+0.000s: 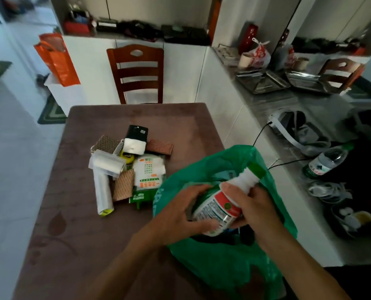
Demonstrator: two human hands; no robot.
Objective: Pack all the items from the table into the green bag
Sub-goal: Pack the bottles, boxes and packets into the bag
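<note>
A green plastic bag (pixel 221 263) stands open at the table's near right. Over its mouth both hands hold a white bottle (pixel 221 204) with a green cap and a red and green label, tilted with the cap up and to the right. My left hand (pixel 180 215) grips its lower end; my right hand (pixel 253 204) wraps its upper side. Dark things lie inside the bag, partly hidden. On the table's middle is a pile: a white lint roller (pixel 103 182), a black-wrapped tissue pack (pixel 135 138), brown patterned boxes (pixel 123 185), and a green and white packet (pixel 148 174).
The brown cloth-covered table (pixel 82 234) has a wooden chair (pixel 138 72) at its far edge. A grey counter (pixel 288 118) to the right holds a water bottle (pixel 325 163), metal trays, cables and bags. An orange bag (pixel 57 59) hangs at the far left.
</note>
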